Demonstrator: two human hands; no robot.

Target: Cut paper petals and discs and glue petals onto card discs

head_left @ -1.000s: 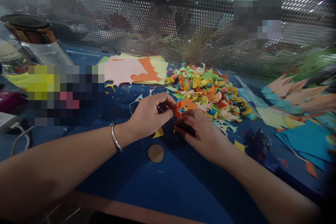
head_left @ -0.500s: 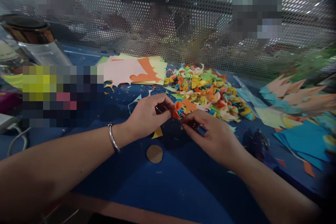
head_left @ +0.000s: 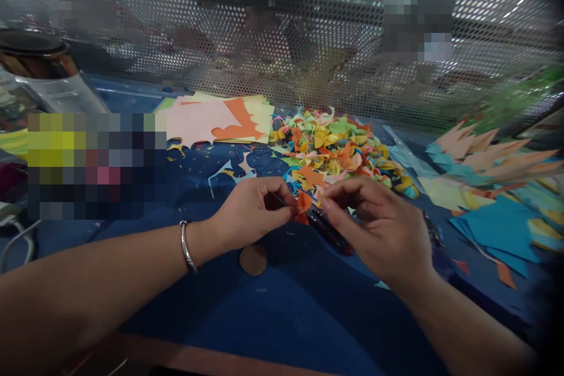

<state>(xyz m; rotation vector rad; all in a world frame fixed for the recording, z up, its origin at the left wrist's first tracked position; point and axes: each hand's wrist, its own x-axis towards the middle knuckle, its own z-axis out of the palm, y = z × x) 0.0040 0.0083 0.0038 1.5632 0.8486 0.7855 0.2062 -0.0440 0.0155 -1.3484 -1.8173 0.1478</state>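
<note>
My left hand, with a silver bangle at the wrist, is closed in a pinch on a small orange paper piece that looks curled or folded. Close beside it, my right hand is closed too, thumb and forefinger pressed together at a tiny yellowish paper bit. Beneath the hands lies a slim dark tool, partly hidden, its kind unclear. A brown round disc rests flat on the blue table below my left hand. Just beyond the fingers rises a heap of curled coloured paper pieces.
Paper sheets are stacked at the back, with cut scraps before them. On the right are blue paper sheets and pointed folded paper. A lidded clear jar stands left. A perforated metal screen closes the back.
Both hands have come nearer to me and lower. My right hand has lifted and turned, its fingers now higher; the orange piece between the hands and the dark tool beneath show more plainly.
</note>
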